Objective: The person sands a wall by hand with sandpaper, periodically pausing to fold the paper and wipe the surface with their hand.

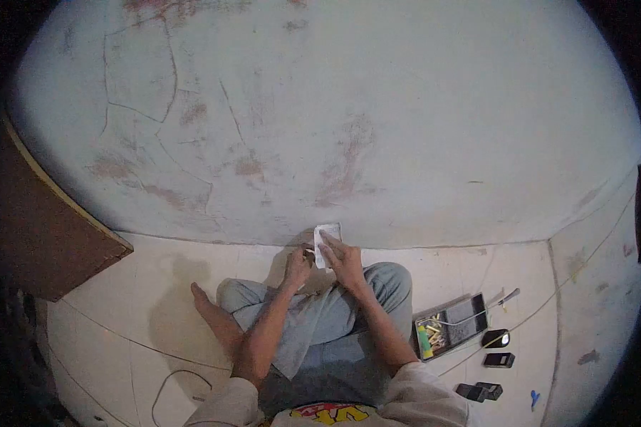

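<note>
A small white rectangular piece is upright in front of my crossed legs, close to the foot of the wall. My right hand grips it, with fingers laid across its face. Just to the left, at the edge of the white piece, my left hand is closed with its fingers pinched together. What those fingers hold is too small to make out. Both forearms rest over my jeans.
A black tray with brass-coloured pieces and a green item stands right of my knee. Small black blocks and a blue item lie beyond it. A brown board leans at left; a dark cable lies on the tiles.
</note>
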Demonstrator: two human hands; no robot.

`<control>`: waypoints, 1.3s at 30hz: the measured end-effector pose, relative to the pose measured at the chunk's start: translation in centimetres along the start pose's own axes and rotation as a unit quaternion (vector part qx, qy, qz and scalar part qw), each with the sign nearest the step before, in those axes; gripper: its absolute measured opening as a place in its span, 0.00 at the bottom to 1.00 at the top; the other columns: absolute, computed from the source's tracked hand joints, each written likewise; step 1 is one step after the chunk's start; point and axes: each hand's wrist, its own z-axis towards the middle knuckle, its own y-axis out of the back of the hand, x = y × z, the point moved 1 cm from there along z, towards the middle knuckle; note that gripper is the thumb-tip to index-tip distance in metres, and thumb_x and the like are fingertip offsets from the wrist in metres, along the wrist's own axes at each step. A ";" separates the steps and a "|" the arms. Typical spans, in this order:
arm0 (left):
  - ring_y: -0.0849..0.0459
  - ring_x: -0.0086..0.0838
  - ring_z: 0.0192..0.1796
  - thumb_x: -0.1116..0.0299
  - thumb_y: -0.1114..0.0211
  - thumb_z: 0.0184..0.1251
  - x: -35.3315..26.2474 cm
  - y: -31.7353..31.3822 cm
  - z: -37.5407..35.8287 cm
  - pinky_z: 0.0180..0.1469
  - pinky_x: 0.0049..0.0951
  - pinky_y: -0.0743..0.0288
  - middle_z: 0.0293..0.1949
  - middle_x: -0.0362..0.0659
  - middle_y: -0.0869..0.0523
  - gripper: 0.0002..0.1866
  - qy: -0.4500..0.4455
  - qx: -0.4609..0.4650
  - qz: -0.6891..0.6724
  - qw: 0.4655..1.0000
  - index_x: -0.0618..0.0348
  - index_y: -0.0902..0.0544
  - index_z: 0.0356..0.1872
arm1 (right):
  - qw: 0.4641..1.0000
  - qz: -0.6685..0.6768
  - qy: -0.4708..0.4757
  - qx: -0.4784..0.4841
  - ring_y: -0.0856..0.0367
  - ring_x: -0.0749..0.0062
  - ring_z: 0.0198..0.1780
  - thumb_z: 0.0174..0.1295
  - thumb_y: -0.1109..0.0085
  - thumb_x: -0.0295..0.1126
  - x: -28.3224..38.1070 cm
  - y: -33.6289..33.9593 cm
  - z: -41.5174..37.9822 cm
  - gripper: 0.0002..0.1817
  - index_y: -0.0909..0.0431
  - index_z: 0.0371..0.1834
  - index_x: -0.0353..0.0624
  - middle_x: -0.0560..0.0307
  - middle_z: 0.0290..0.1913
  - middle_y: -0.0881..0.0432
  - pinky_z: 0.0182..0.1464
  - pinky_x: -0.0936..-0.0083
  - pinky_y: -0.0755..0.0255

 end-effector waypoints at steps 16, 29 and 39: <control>0.21 0.42 0.53 0.77 0.30 0.49 -3.2 0.5 -3.3 0.57 0.34 0.29 0.49 0.50 0.19 0.21 -0.199 -0.097 0.067 0.973 0.63 0.21 0.47 | 0.801 0.470 -0.347 0.133 0.42 0.84 0.13 0.66 0.54 0.52 -2.2 0.8 -0.3 0.22 0.24 0.38 0.43 0.68 0.15 0.32 0.15 0.83 0.51; 0.20 0.25 0.48 0.74 0.37 0.64 -7.8 1.1 -6.0 0.52 0.27 0.26 0.46 0.43 0.18 0.14 -0.060 -0.107 -0.142 0.982 0.67 0.24 0.50 | 0.934 0.334 -0.114 0.061 0.39 0.89 0.19 0.64 0.40 0.38 -1.6 0.6 -0.4 0.14 0.20 0.41 0.36 0.70 0.17 0.30 0.21 0.86 0.48; 0.38 0.49 0.70 0.81 0.46 0.57 -24.7 5.5 1.5 0.69 0.58 0.46 0.64 0.57 0.30 0.25 -0.543 -0.319 0.285 0.723 0.68 0.28 0.59 | 0.933 0.320 -0.161 -0.009 0.32 0.80 0.23 0.59 0.38 0.38 -2.7 -0.5 -0.6 0.18 0.22 0.48 0.37 0.59 0.20 0.25 0.29 0.78 0.34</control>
